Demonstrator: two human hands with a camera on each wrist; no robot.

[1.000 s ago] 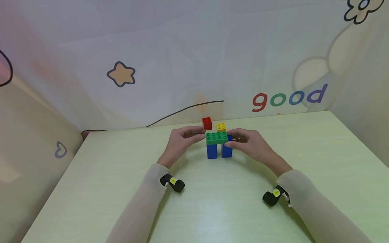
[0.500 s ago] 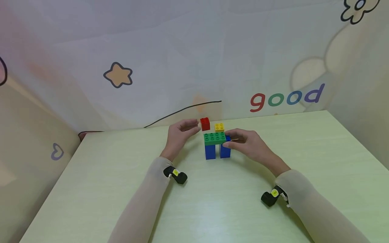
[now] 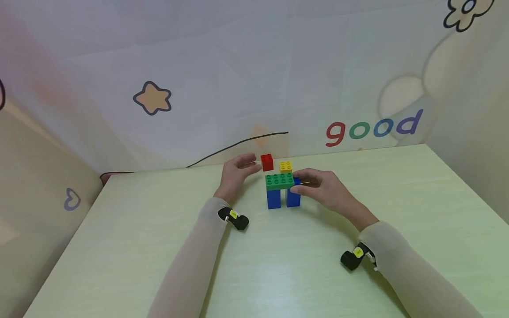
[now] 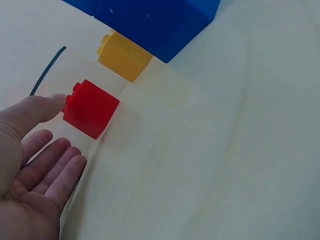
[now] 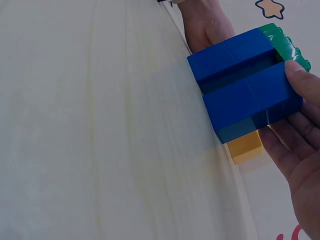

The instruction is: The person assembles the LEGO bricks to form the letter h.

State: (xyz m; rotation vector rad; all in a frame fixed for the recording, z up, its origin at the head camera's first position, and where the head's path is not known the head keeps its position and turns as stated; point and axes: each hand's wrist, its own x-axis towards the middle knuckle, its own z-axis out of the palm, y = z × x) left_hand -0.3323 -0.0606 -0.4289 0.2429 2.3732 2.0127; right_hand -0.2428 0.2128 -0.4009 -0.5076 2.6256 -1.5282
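In the head view a green brick (image 3: pixel 279 181) lies across two blue brick stacks, the left stack (image 3: pixel 274 199) and the right stack (image 3: pixel 293 198), with a gap between them. My right hand (image 3: pixel 328 189) grips this structure at its right end; in the right wrist view the thumb (image 5: pixel 302 82) lies near the top of one stack and the fingers lie behind. My left hand (image 3: pixel 236 174) is beside a red brick (image 3: pixel 267 162), its fingers extended. In the left wrist view the thumb tip (image 4: pixel 56 102) meets the brick's studded side; contact is unclear.
A yellow brick (image 3: pixel 286 166) stands behind the green brick, to the right of the red one. At the table's (image 3: pixel 159 238) far edge rises a printed wall cloth (image 3: pixel 238 79). Each sleeve carries a small black wrist camera, one left (image 3: pixel 234 217), one right (image 3: pixel 354 258).
My left hand has left the green brick's left end and moved away and back to the red brick's left side. My right hand keeps its grip; the view has shifted slightly.
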